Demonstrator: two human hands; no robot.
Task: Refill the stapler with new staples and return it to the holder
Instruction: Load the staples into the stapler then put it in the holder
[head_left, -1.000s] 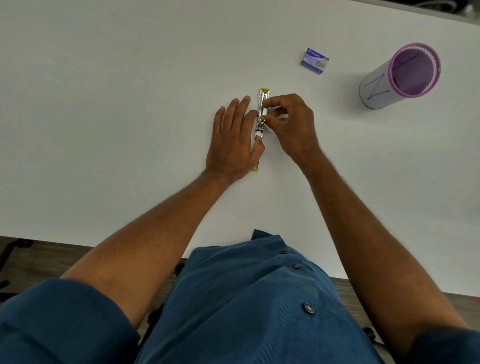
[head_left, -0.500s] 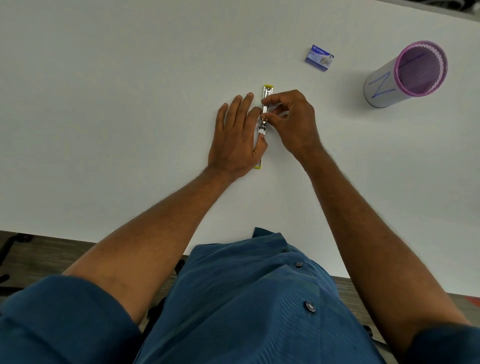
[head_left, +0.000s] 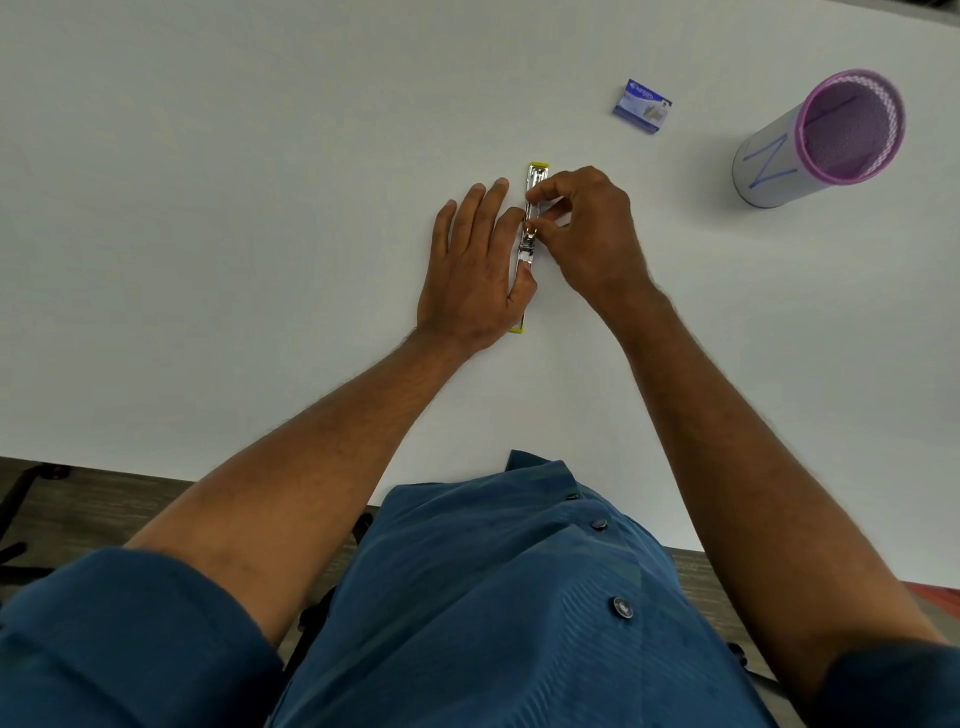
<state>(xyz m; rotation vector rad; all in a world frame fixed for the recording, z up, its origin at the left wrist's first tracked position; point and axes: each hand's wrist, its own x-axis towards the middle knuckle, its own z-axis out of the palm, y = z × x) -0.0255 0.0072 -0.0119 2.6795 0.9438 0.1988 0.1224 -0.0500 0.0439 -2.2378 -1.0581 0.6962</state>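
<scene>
A yellow stapler (head_left: 528, 244) lies opened flat on the white table (head_left: 208, 208), its metal channel facing up. My left hand (head_left: 475, 275) rests flat beside it, thumb and forefinger pressing against its left edge. My right hand (head_left: 587, 234) hovers over the channel with fingertips pinched at its middle; whether staples are between them is too small to tell. A small blue staple box (head_left: 643, 105) sits farther back to the right. The holder (head_left: 821, 137), a white cylinder with a purple rim and mesh inside, lies tilted at the far right.
The table's near edge (head_left: 260, 486) runs just in front of my blue shirt. Bare white tabletop spreads to the left and behind the stapler. Dark chair parts show below the edge at the left.
My right fingertips have shifted slightly along the stapler channel. My left hand has stayed put against the stapler.
</scene>
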